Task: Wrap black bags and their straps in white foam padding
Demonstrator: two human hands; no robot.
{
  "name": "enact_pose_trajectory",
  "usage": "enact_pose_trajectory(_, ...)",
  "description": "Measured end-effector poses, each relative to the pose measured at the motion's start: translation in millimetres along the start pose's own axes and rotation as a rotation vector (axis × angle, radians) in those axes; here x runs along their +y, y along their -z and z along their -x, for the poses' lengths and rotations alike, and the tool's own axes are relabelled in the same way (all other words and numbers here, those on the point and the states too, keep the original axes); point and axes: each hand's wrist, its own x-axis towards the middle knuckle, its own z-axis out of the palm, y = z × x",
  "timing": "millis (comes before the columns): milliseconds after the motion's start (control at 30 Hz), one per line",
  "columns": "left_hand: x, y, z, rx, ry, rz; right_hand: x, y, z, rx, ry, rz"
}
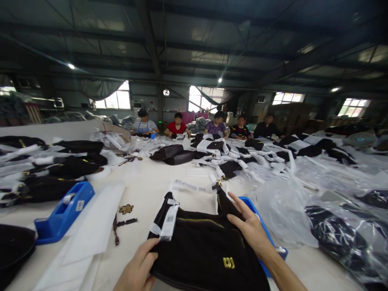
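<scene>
A black handbag (200,250) with a gold-coloured zip and a gold emblem lies in front of me on the pale table. My left hand (139,264) pinches its left edge, fingers curled around the side. Beside those fingers, a clear packet with a white label (169,224) hangs against the bag's left strap. My right hand (250,226) rests on the bag's upper right, its fingers stretched out and apart, thumb over the black fabric. White wrapping covers the strap, and a metal clasp (218,184) shows at its right side. The bag's bottom edge is partly out of frame.
A blue tape dispenser (65,212) stands left, near white sheets (87,226) and a dark strap with a gold charm (125,209). Another blue object (280,252) sits partly behind my right arm. Plastic-wrapped bags (348,230) crowd the right; several people sit across the table.
</scene>
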Motion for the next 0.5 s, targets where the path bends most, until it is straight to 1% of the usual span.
enact_pose_trajectory(33,-4,2.8,-2,-0.015,0.023,-0.003,2,-4,3,0.018,0.056,0.056)
enact_pose_trajectory(100,-10,11.7,-9,-0.059,0.012,0.011,9,-10,8,0.057,0.173,0.207)
enact_pose_trajectory(167,-8,26.3,-22,-0.103,0.014,0.064,18,-16,14,0.088,0.307,0.364)
enact_pose_trajectory(233,4,43.4,-47,-0.114,0.102,0.181,25,-21,20,0.109,0.478,0.494)
enact_pose_trajectory(267,14,50.4,-63,-0.096,0.187,0.271,27,-23,23,0.115,0.583,0.547)
enact_pose_trajectory(333,33,55.7,-101,-0.046,0.281,0.513,28,-28,29,0.118,0.785,0.640)
enact_pose_trajectory(367,41,52.5,-121,-0.046,0.364,0.661,28,-29,32,0.115,0.868,0.684)
enact_pose_trajectory(400,48,45.2,-141,-0.065,0.472,0.821,29,-30,34,0.108,0.936,0.727)
enact_pose_trajectory(467,57,21.5,-179,-0.137,0.684,1.197,32,-31,38,0.076,1.024,0.811)
enact_pose_trajectory(500,60,7.7,-195,-0.192,0.771,1.361,35,-30,39,0.054,1.051,0.844)
